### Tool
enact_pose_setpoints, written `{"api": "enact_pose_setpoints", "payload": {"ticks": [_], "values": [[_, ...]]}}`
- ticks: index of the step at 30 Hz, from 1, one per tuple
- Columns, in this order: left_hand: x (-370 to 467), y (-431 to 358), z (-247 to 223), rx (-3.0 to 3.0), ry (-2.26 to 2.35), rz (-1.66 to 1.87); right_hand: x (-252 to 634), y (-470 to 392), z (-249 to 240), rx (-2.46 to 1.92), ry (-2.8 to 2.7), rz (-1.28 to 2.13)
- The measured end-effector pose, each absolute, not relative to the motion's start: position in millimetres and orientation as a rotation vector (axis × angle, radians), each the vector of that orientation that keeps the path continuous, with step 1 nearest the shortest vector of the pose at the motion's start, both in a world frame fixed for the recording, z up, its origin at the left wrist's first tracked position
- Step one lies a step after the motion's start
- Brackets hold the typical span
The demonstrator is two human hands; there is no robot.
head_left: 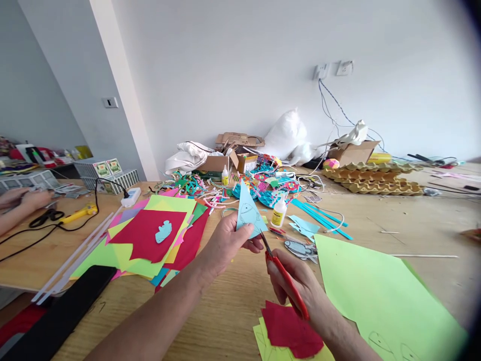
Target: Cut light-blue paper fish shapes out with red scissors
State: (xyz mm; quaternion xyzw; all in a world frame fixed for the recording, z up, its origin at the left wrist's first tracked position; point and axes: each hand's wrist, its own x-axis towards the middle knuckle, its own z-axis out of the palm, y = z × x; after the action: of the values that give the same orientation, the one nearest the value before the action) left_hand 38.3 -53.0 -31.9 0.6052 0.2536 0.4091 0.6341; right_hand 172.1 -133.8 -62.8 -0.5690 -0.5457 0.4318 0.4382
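Between the thumb and fingers of my left hand [229,238] is a light blue piece of paper [246,208] with a fish drawn on it. My right hand [296,278] grips red-handled scissors [283,278], whose blades meet the lower right edge of that paper. A cut-out blue fish [163,231] lies on the red sheet [145,235] to the left. Grey-blue fish cut-outs [300,249] rest just beyond my right hand. Under my right forearm are red paper [291,328] and yellow paper scraps [265,341].
A large green sheet [372,281] with fish outlines covers the right side. Behind the paper stand a glue bottle [278,213], craft scraps and egg trays [372,180]. A black phone-like slab [63,311] lies front left. Another person's hands [35,200] are at far left, near a yellow glue gun [78,213].
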Motion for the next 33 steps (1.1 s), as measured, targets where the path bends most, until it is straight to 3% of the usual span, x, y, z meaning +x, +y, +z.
{"api": "enact_pose_setpoints", "payload": {"ticks": [33], "values": [[39, -51, -30, 1.407, 0.573, 0.935, 180, -129, -84, -1.381, -1.416, 1.009]]}}
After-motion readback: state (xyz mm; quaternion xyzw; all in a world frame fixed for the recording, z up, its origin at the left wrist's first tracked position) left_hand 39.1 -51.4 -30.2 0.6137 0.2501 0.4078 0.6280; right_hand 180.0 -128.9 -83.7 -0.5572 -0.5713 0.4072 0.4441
